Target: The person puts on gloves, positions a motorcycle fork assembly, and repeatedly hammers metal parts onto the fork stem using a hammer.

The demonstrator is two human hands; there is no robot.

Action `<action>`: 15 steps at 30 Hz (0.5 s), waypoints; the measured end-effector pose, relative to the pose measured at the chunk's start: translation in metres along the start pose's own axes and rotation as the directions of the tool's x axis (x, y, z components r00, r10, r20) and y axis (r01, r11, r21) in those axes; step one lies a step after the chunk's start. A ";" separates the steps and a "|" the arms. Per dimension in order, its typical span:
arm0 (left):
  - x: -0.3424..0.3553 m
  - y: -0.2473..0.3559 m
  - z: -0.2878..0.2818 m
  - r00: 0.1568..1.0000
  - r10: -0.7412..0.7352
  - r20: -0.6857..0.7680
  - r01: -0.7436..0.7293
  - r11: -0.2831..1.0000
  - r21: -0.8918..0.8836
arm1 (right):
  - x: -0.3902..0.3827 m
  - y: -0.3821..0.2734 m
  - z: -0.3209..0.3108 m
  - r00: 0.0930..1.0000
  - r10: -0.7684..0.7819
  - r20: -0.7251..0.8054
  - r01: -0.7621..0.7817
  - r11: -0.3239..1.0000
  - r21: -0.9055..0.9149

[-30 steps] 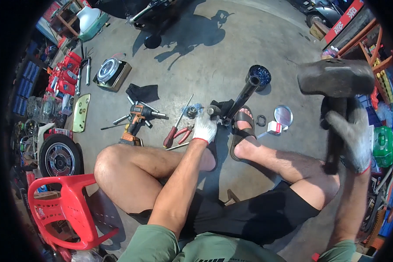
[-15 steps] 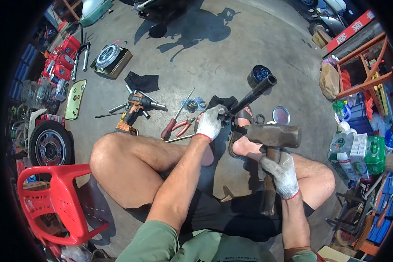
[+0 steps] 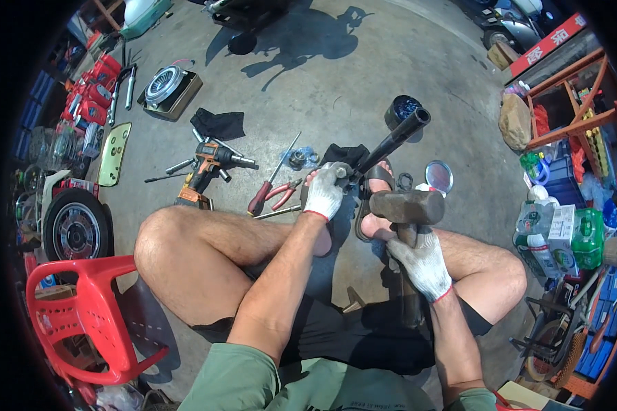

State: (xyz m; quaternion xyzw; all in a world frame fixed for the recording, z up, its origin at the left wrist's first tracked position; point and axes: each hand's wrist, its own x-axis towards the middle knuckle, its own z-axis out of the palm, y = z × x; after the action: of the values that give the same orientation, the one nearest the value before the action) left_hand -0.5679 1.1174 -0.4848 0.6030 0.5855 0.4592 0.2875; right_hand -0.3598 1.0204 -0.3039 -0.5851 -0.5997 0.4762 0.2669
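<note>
Between the bare knees, on the concrete floor point(image 3: 336, 75): left hand point(image 3: 324, 194), white knit glove, wrapped shut round the lower end of the long black metal tube point(image 3: 391, 144), as before. Tube slants up and away to the right, open end uppermost, lower end pinned by the sandalled feet. Right hand point(image 3: 424, 262) clenched on the handle of the heavy dark sledgehammer point(image 3: 406, 207). Change: head was high at right, now low, just beside the tube's lower end. Judged: blows in progress.
</note>
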 end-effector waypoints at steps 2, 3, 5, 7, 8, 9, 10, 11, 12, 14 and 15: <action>-0.002 -0.003 0.000 0.999 0.003 -0.037 -0.002 0.999 0.034 | 0.009 -0.007 0.005 0.996 -0.072 -0.051 0.070 0.997 -0.037; -0.003 -0.006 -0.001 0.999 0.012 -0.037 -0.010 0.999 0.052 | 0.015 -0.014 0.006 0.996 -0.086 0.012 0.087 0.981 -0.172; -0.004 -0.013 0.001 0.999 0.028 -0.042 -0.026 0.998 0.065 | 0.027 -0.021 0.009 0.993 -0.098 0.072 0.115 0.944 -0.310; -0.006 -0.022 0.002 0.996 0.070 -0.055 -0.064 0.993 0.102 | 0.043 -0.013 0.017 0.967 -0.245 0.074 0.255 0.892 -0.372; -0.005 -0.021 0.003 0.996 0.070 -0.056 -0.064 0.993 0.100 | 0.049 -0.036 0.020 0.997 -0.031 0.070 0.055 0.928 -0.369; -0.005 -0.019 0.005 0.994 0.076 -0.083 -0.068 0.993 0.091 | 0.056 -0.040 0.021 0.997 -0.031 0.070 0.055 0.927 -0.371; -0.006 -0.016 0.007 0.991 0.080 -0.108 -0.072 0.994 0.082 | 0.061 -0.042 0.020 0.984 -0.164 0.068 0.177 0.906 -0.385; -0.007 -0.016 0.006 0.991 0.071 -0.110 -0.062 0.995 0.084 | 0.063 -0.057 0.022 0.983 -0.165 0.078 0.183 0.902 -0.390; -0.005 -0.016 0.006 0.995 0.057 -0.083 -0.049 0.994 0.095 | 0.066 -0.072 0.023 0.982 -0.169 0.085 0.189 0.899 -0.396; -0.003 -0.017 0.012 0.997 0.044 -0.057 -0.037 0.993 0.110 | 0.067 -0.094 0.021 0.978 -0.185 0.095 0.208 0.891 -0.403; -0.003 -0.017 0.018 0.998 0.036 -0.054 -0.031 0.994 0.103 | 0.068 -0.093 0.022 0.976 -0.197 0.089 0.217 0.894 -0.391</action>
State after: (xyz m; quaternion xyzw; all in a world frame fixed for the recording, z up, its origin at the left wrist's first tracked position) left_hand -0.5594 1.1208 -0.5079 0.6138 0.6059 0.4498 0.2321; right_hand -0.4329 1.0921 -0.2463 -0.5486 -0.7490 0.3265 0.1771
